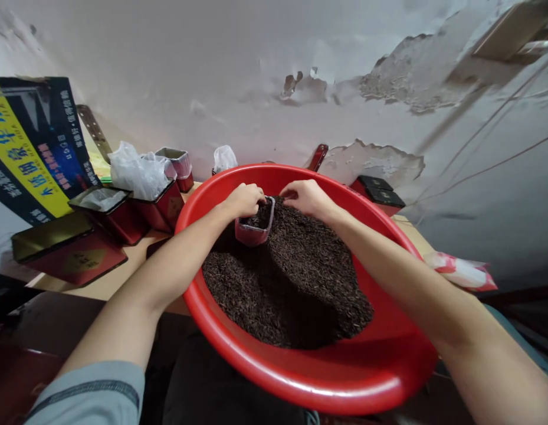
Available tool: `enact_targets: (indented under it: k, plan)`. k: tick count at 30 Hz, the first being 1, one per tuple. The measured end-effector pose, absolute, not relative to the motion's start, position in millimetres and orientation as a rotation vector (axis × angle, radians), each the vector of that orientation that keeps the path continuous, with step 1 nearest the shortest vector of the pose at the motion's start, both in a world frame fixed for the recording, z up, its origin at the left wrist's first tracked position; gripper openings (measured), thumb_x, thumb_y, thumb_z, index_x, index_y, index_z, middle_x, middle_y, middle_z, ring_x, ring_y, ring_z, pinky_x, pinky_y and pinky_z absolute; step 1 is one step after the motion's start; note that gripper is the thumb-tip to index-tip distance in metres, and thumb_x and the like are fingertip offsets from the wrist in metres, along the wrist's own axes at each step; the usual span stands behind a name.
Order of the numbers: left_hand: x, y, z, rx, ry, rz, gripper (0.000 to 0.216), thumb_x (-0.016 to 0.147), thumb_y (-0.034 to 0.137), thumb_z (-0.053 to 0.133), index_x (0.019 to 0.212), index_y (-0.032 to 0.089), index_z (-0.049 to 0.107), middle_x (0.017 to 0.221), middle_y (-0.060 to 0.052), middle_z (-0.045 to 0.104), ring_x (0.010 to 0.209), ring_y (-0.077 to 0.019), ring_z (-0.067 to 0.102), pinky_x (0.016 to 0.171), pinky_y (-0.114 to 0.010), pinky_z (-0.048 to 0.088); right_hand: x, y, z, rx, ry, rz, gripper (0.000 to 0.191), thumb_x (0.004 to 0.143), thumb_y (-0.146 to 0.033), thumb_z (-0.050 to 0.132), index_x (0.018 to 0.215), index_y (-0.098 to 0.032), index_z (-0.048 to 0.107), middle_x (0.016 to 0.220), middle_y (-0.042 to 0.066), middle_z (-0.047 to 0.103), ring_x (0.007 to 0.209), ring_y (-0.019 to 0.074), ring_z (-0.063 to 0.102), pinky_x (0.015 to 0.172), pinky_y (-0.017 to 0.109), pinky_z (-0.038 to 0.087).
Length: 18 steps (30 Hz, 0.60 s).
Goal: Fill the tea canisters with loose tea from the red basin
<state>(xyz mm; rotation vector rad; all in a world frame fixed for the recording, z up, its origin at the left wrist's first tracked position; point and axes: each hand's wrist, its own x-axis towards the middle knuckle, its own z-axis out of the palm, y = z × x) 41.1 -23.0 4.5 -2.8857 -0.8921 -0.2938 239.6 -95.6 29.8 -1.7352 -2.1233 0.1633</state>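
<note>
Dark dried leaves (318, 260) lay heaped in a big red basin (300, 386), piled toward its far and left sides and reaching partway down to the near rim. Bare red floor showed along the right side and the near rim – the open room for moving. The basin's near rim stuck out past the near edge of the wooden tabletop (136, 254).

A small plastic-lined container (252, 236) sat on the leaves toward the basin's far rim, leaves inside it too. The left hand (245, 199) curled over its far side, fingertips at the opening; whether they pinched rim or leaves could not be told. The right hand (311, 198) was just beside it, fingers bent down to the heap, thumb a little apart; any pinch of leaves there could not be made out.

Red tins (155, 203) crowded the tabletop's left end, some with clear plastic in them. The frontmost tin (56, 257) bore dark characters on a yellowish diamond, too blurred to read. Behind stood a printed board (35, 156) – large Chinese characters on a yellow band, 钢 and 华 among them, with smaller lines too faint to read.
</note>
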Motion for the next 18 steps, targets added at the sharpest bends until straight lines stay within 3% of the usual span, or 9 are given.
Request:
enact_targets:
  k: [5,8,13,15,18]
  plan:
    - [51,-29,11,-2.874,-0.830,-0.313,0.040,0.087,0.011,0.052,0.111,0.026,0.080,0.124,-0.002,0.076,0.116,-0.0225,0.060,0.095,-0.037,0.043,274,-162,13,-2.073,-2.377,0.360,0.029,0.079,-0.015,0.075,0.108,-0.017,0.080,0.095,0.007,0.080,0.084,0.0207,0.074,0.078,0.028,0.056]
    - [56,-30,11,-2.873,-0.821,-0.195,0.040,0.085,0.010,0.053,0.109,0.027,0.080,0.121,-0.001,0.077,0.114,-0.0226,0.058,0.092,-0.036,0.043,284,-196,-4,-2.038,-2.593,0.607,0.034,0.080,-0.020,0.078,0.114,-0.017,0.079,0.098,0.008,0.080,0.084,0.0228,0.075,0.073,0.028,0.055]
    - [60,-29,6,-2.893,-0.841,-0.215,0.045,0.081,0.008,0.055,0.112,0.029,0.080,0.122,0.000,0.077,0.111,-0.0238,0.058,0.095,-0.038,0.045,282,-225,-34,-1.869,-2.699,0.755,0.060,0.072,-0.020,0.086,0.131,-0.017,0.072,0.121,0.016,0.075,0.107,0.0310,0.073,0.090,0.034,0.057]
    - [54,-25,8,-2.909,-0.871,-0.306,0.046,0.080,0.007,0.055,0.110,0.029,0.081,0.119,0.001,0.078,0.111,-0.0234,0.060,0.098,-0.038,0.046,276,-232,-45,-1.853,-2.668,0.760,0.052,0.072,-0.015,0.084,0.123,-0.020,0.075,0.120,0.014,0.075,0.108,0.0307,0.073,0.093,0.036,0.057]
    - [37,-13,15,-2.851,-1.012,-0.712,0.044,0.083,0.006,0.051,0.105,0.026,0.083,0.113,0.000,0.080,0.113,-0.0221,0.063,0.105,-0.039,0.047,268,-238,-55,-1.889,-2.564,0.733,0.033,0.070,-0.006,0.080,0.097,-0.024,0.081,0.102,0.009,0.079,0.098,0.0290,0.075,0.087,0.036,0.059]
